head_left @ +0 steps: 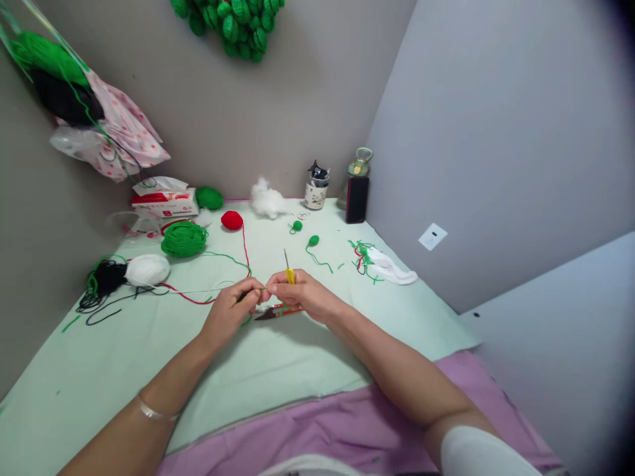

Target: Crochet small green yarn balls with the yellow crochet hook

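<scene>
Beyond hands (pixel 237 303) (pixel 303 292), tissue box (pixel 171 201), blurred lettering (pixel 181 212)

One yellow-handled tool (pixel 290 276), one thin piece (pixel 264 289)
Tool: slim metal shaft, held in your right grip (pixel 300 294), shaft pointing away from you. Piece: pinched with your left grip (pixel 238 301) at the fingertips, mostly hidden, over the counter (pixel 297 363).

On our table (pixel 258 370), snips (pixel 268 314) lie beneath our right hand (pixel 301 292); at left, a tissue box (pixel 166 203) stands behind a yarn ball (pixel 183 238). 2 yarn pieces (pixel 314 240) lie before a jar (pixel 316 195), a phone (pixel 357 200) right of it before a bottle (pixel 360 165).
</scene>
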Available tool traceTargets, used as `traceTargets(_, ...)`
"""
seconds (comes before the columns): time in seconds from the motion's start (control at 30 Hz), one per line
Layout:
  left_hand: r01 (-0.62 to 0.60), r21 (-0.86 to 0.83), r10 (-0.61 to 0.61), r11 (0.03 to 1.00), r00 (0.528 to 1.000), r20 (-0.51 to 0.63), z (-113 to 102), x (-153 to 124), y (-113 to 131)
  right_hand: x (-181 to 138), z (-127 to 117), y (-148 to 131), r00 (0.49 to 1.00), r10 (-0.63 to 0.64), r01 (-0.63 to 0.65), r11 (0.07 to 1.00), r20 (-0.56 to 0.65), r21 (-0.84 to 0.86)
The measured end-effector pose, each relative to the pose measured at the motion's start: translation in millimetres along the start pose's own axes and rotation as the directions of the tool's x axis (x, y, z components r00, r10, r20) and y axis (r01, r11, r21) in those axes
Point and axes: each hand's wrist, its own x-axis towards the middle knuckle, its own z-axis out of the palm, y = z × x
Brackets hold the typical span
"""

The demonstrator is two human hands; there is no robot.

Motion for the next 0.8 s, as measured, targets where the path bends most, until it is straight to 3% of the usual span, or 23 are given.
traceTargets(0.27,0.191,-0.306,-0.163,0.933,0.98,0.114,0.8,4.8,-10.1,6.3,-9.9,3.6,0.995,0.035,-0.024,0.993,-0.091,0.116)
traceTargets(0.43,0.215,-0.515,-0.168,0.83,0.976,0.136,-5.2,3.6,-11.5,12.6,-22.9,9.7,0.986,0.05,-0.018,0.98,-0.157,0.199)
traceTargets(0.63,0.257,-0.543,-0.177,0.799,0.964,0.196,-8.9,3.2,-14.9,12.4,-26.9,7.0,0.978,0.028,0.026,0.967,-0.208,0.254)
traceTargets(0.8,0.255,-0.517,-0.189,0.817,0.966,0.177,-6.7,3.1,-14.9,8.9,-28.6,-1.3,0.976,0.018,0.039,0.966,-0.217,0.257)
